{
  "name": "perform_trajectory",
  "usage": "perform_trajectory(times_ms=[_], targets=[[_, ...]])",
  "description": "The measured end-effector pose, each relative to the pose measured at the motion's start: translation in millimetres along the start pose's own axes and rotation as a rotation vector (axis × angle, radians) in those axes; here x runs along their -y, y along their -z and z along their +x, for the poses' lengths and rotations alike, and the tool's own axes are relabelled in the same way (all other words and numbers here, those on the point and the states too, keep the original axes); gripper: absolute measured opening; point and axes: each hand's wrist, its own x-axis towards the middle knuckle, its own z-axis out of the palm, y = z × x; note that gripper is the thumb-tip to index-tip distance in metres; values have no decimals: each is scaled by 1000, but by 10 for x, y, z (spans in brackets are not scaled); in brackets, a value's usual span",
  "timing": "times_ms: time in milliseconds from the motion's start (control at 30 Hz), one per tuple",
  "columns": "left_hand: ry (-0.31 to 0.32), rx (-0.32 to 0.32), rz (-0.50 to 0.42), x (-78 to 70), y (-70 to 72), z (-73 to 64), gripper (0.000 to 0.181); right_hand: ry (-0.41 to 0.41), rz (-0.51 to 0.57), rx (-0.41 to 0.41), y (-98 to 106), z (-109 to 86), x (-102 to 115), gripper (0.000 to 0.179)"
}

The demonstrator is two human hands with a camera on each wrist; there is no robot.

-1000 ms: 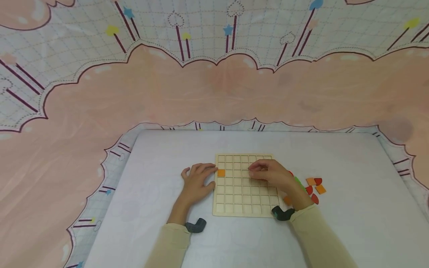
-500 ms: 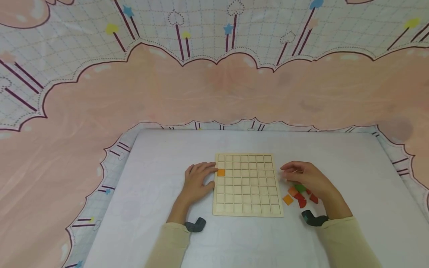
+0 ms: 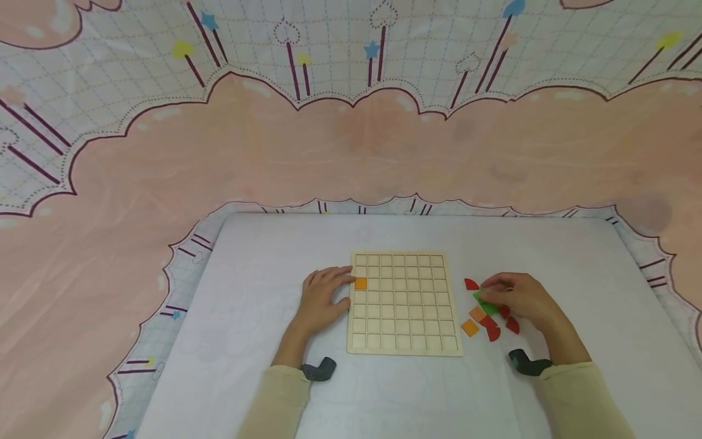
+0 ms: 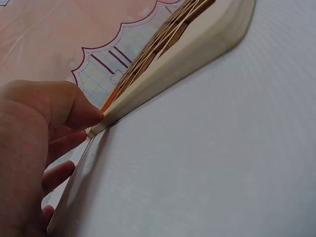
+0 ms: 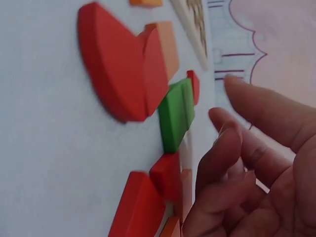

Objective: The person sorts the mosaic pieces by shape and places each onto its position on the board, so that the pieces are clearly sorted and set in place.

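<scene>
A square wooden grid board [image 3: 406,303] lies on the white table, with one orange square tile [image 3: 361,283] in a cell of its left column. My left hand [image 3: 323,302] touches the board's left edge with fingertips and thumb, the index fingertip right beside that tile. At the right of the board my right hand [image 3: 518,297] hovers over a loose pile, its fingers relaxed and holding nothing. Thumb and index stand apart in the right wrist view, close over the green pieces [image 5: 177,113]. Red quarter-round pieces [image 5: 113,69] lie around them. The hand hides part of the pile.
Orange square tiles [image 3: 470,328] lie at the pile's near left side, and a red piece [image 3: 471,284] sits apart at its far left. A dark band end [image 3: 320,369] juts from each wrist. A patterned cloth [image 3: 351,146] hangs behind the table.
My right hand has moved right, from above the board to over the loose pile, and lowered toward the green pieces. My left hand has stayed at the board's edge.
</scene>
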Motion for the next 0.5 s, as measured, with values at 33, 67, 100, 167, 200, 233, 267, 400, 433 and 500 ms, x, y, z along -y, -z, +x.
perform_trajectory(times_ms=[33,67,100,167,200,233,267,400,433,500], targets=[[2,2,-3,1,2,-1,44,-2,-8,-4,0,2,-8,47],[4,5,-5,1,3,-2,44,0,-17,-6,2,4,-15,46],[7,9,-6,2,4,-2,44,3,-24,-9,2,8,-22,46],[9,12,-10,6,5,-3,44,14,-31,-7,1,17,-38,44],[9,12,-11,9,4,-2,44,22,-37,-6,1,22,-47,44],[8,11,-11,11,2,1,44,24,-39,-5,3,26,-53,43],[7,10,-10,13,0,3,44,26,-38,-5,3,31,-60,43],[12,10,-5,22,-8,3,44,33,-28,7,0,52,-77,41],[14,12,-4,23,-9,2,44,33,-25,10,-2,57,-77,40],[17,15,-6,24,-10,0,44,37,-27,14,-1,66,-80,39]])
